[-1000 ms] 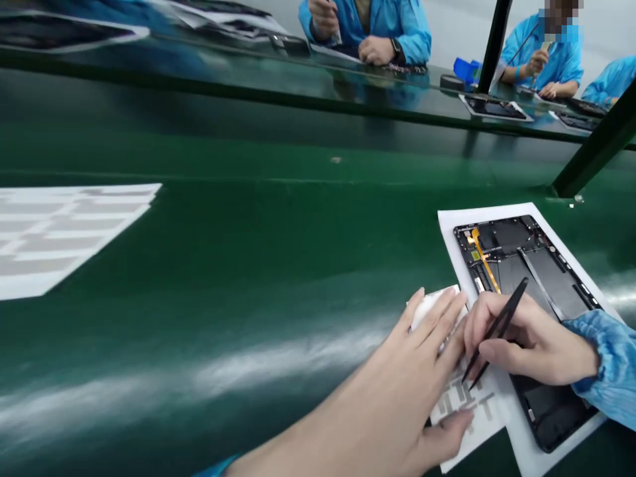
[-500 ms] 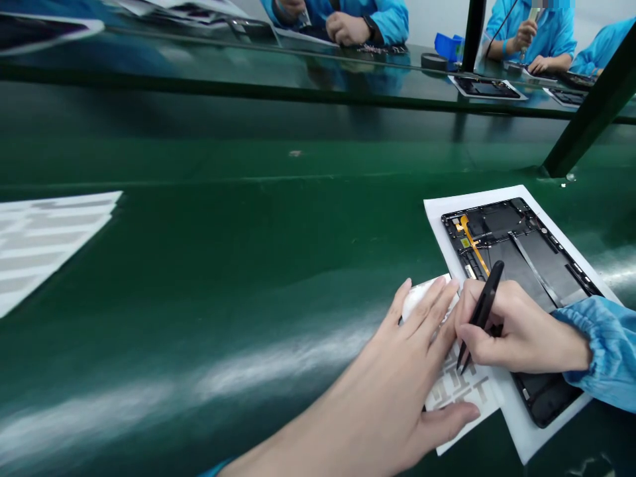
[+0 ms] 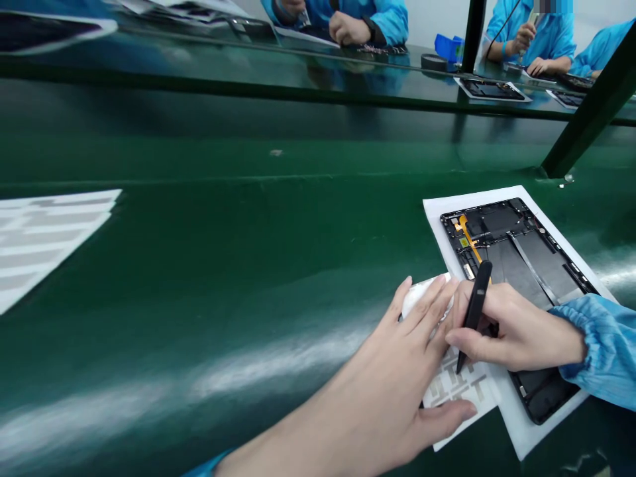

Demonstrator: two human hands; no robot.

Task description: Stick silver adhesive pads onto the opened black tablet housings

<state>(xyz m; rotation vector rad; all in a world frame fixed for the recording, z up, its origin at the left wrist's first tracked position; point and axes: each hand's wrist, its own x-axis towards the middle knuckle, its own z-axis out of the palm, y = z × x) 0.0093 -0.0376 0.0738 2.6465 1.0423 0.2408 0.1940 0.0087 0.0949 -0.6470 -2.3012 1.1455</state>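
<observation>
Black tweezers point(image 3: 474, 315) pinched in the right hand point(image 3: 517, 334), tips on a patterned label sheet point(image 3: 460, 391); left hand point(image 3: 382, 384) spread open, over a white wad point(image 3: 422, 298).

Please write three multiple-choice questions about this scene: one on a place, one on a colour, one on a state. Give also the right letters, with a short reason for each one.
1. On what does the open tablet frame lie?
A. A blue box
B. A white paper sheet
C. The bare green bench

2. What colour is the flat ribbon cable inside the frame?
A. Blue
B. White
C. Orange-yellow

3. How are the black tweezers held?
A. In the right hand, tips down at the patterned sheet
B. In the left hand
C. They are not held

Answers:
1. B, because white paper shows around the frame.
2. C, because the orange-yellow strip runs across the frame's upper part.
3. A, because the right fingers pinch them, while the left hand lies on a white wad.
</observation>
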